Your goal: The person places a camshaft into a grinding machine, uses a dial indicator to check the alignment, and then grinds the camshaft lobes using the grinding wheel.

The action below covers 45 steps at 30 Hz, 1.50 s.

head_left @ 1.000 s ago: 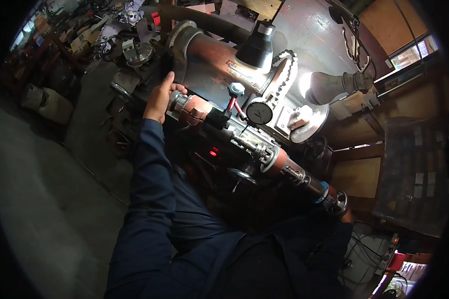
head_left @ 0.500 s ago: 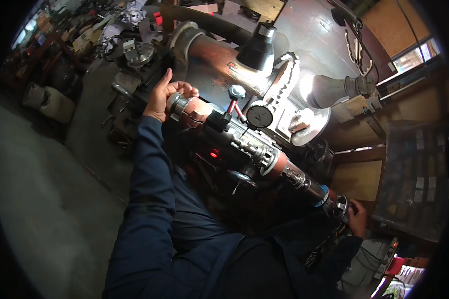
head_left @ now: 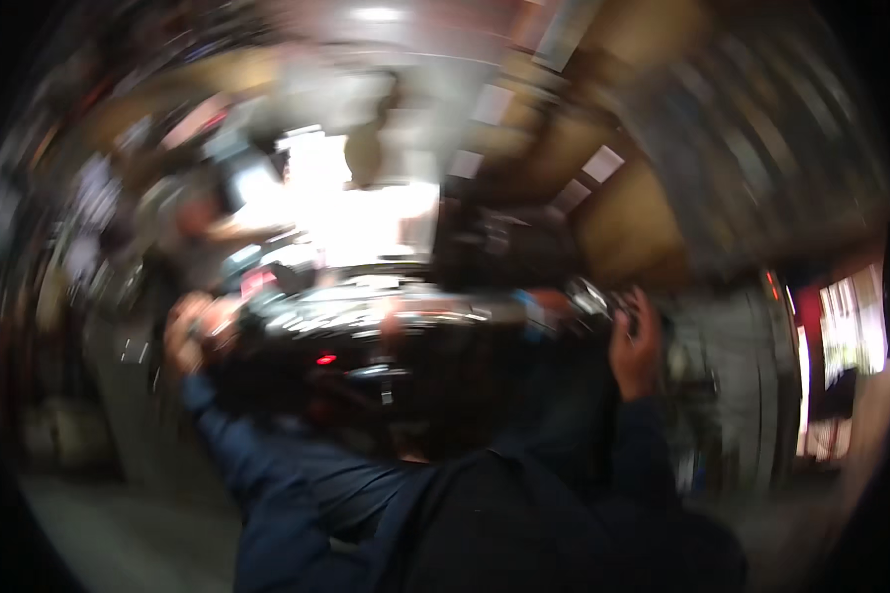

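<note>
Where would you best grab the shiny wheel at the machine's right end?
Likely the rim of the shiny wheel, from the right: though blurred, it shows a curved outline at the right end of the machine, nearest the right hand.

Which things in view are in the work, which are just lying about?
In the work:
- long metal assembly
- left hand, by its left end
- right hand, by its right end; contact too blurred to tell

Just around:
- pale rectangle, upper right
- tan panel below it
- left-side clutter, blurred
</note>
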Available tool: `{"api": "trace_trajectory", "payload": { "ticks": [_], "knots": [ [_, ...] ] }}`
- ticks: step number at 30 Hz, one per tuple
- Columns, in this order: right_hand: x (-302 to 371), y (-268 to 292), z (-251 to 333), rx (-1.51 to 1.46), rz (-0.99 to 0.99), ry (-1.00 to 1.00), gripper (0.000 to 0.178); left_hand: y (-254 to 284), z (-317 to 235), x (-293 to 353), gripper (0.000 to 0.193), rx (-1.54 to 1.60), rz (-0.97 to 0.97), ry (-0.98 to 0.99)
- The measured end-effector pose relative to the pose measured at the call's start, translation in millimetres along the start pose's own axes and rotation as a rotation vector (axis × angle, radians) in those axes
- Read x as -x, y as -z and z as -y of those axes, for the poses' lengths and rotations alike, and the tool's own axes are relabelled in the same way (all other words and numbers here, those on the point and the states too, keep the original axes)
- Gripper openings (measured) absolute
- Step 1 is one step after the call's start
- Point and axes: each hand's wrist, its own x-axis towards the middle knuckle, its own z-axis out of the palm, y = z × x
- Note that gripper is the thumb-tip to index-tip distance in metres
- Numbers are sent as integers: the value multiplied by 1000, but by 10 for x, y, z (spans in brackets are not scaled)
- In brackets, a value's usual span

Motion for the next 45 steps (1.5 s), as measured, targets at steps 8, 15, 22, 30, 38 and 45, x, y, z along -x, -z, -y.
{"api": "trace_trajectory", "payload": {
  "ticks": [8, 15, 22, 30, 38, 45],
  "knots": [
    [2252, 221, -1184, -386, 292, -1021, 63, 341, -53, -410, 47, 41, 1084, 448],
    [2516, 497, -1944, 307, -18, -962, 18, 436, -66, -299, 56, -205, -385, -128],
    [1617, 409, -2868, 427, -65, -751, 19, 640, -121, -294, 47, -301, -294, -182],
    [1276, 228, -3334, 428, 154, -1150, 26, 770, -126, -332, 39, -341, -154, -145],
    [151, 830, -1219, 103, -329, -357, 40, 603, -69, -94, 32, -300, 64, -103],
    [-462, 215, 1967, -1121, 385, -54, 18, 1, -16, -157, 25, 228, 321, 44]
  ]
}}
